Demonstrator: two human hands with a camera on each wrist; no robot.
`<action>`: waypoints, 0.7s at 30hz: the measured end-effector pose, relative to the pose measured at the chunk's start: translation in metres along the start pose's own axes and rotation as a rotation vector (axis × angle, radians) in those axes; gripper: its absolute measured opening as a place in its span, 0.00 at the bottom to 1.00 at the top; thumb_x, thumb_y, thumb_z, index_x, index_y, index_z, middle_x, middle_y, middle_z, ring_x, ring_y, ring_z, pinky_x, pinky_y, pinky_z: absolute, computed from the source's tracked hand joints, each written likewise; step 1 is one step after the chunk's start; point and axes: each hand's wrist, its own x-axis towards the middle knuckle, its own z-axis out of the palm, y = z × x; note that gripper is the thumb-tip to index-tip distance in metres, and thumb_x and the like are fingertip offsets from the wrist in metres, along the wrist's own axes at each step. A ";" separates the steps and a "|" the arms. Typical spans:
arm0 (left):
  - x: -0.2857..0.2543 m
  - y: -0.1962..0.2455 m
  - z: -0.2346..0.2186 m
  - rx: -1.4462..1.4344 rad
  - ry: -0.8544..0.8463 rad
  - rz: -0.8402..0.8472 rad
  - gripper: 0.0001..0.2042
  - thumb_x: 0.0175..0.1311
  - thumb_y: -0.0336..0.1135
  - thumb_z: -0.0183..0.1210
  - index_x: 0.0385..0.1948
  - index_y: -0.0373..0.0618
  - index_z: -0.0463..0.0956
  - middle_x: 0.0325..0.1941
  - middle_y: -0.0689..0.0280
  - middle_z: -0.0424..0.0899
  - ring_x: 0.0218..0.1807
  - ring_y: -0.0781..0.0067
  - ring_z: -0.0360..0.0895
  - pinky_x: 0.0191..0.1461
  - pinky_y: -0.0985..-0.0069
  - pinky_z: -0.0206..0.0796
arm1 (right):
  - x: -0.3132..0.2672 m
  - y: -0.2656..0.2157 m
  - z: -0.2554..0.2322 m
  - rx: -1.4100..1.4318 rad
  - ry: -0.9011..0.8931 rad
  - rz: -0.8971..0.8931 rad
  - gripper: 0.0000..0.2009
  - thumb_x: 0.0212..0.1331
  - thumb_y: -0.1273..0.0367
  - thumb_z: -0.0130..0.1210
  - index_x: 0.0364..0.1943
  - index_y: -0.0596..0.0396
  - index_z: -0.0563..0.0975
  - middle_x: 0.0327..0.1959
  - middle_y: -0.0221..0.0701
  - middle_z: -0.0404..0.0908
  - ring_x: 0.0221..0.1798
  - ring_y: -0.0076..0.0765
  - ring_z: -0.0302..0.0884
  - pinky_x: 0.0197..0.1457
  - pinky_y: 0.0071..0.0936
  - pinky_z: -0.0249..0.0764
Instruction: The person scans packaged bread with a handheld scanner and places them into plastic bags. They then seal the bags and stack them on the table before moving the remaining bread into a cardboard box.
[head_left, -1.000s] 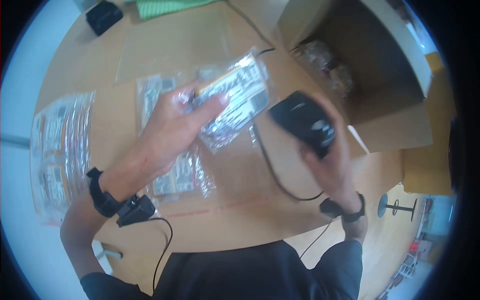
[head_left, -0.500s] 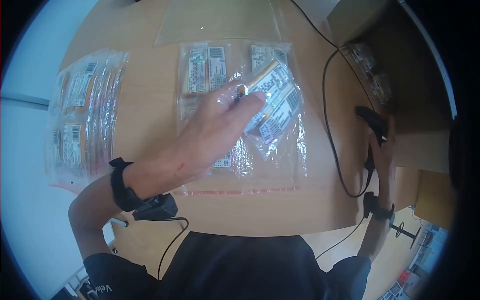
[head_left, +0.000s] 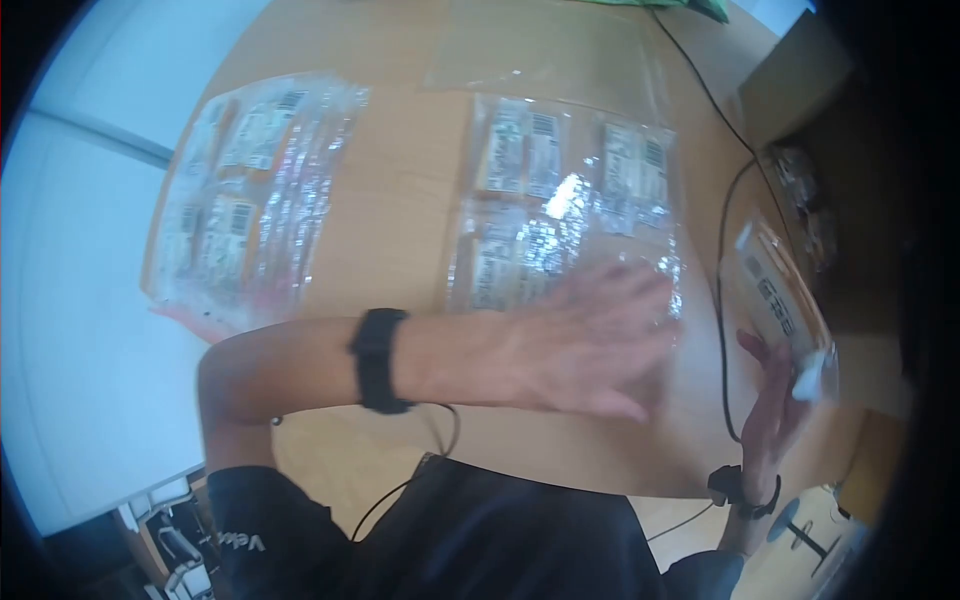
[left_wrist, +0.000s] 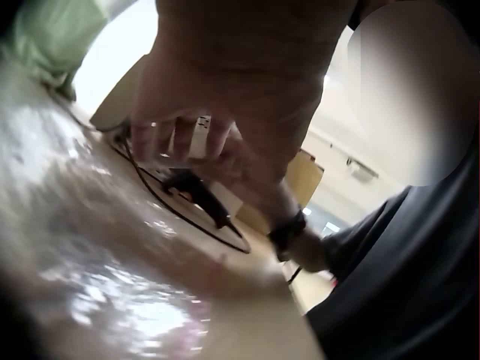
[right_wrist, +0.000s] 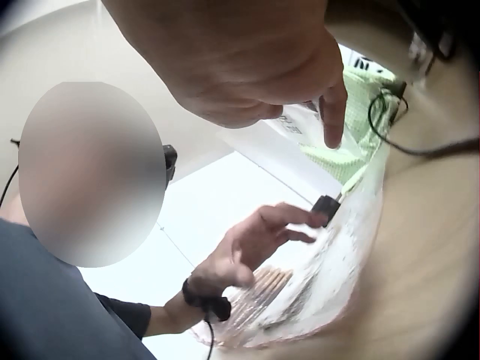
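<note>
The left hand point(head_left: 590, 345), blurred, has its fingers spread over the lower right of a clear plastic bag point(head_left: 585, 240) with several labelled packets in it; contact cannot be told. Over by the carton, the right hand point(head_left: 768, 412) grips a labelled packet point(head_left: 778, 300) in clear wrap, tilted up. The right wrist view shows that packet point(right_wrist: 300, 124) partly behind the right hand point(right_wrist: 247, 67), and the left hand point(right_wrist: 255, 247) with nothing in it. In the left wrist view a black scanner point(left_wrist: 196, 196) lies on the table below the right hand.
A stack of bagged packets point(head_left: 245, 190) lies at the left. An open carton point(head_left: 800, 85) with wrapped items point(head_left: 808, 205) inside stands at the right. A black cable point(head_left: 722, 290) runs between bag and carton. Green material point(head_left: 700, 8) is at the far edge.
The labelled packet has passed from the left hand to the right. The scanner has left the right hand. The left hand has moved right and down, its fingers now spread.
</note>
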 end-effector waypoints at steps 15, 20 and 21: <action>-0.014 0.007 -0.028 0.082 -0.084 -0.167 0.05 0.64 0.27 0.66 0.35 0.38 0.78 0.38 0.58 0.76 0.43 0.54 0.74 0.48 0.62 0.71 | -0.063 -0.044 0.044 -0.767 -0.527 -1.203 0.15 0.73 0.67 0.54 0.60 0.52 0.77 0.56 0.38 0.88 0.53 0.38 0.88 0.52 0.26 0.78; -0.019 0.010 -0.024 0.120 -0.102 -0.150 0.06 0.63 0.27 0.67 0.36 0.37 0.79 0.39 0.59 0.76 0.44 0.55 0.75 0.49 0.62 0.70 | -0.051 -0.036 0.064 -1.215 -0.550 -1.144 0.19 0.70 0.63 0.51 0.58 0.58 0.80 0.58 0.40 0.84 0.57 0.37 0.83 0.52 0.27 0.75; -0.021 0.010 -0.024 0.135 -0.118 -0.149 0.06 0.63 0.27 0.68 0.36 0.37 0.79 0.39 0.59 0.76 0.44 0.56 0.75 0.49 0.62 0.70 | -0.055 -0.031 0.066 -1.097 -0.542 -1.250 0.18 0.67 0.63 0.52 0.55 0.59 0.82 0.57 0.39 0.83 0.56 0.36 0.82 0.51 0.27 0.75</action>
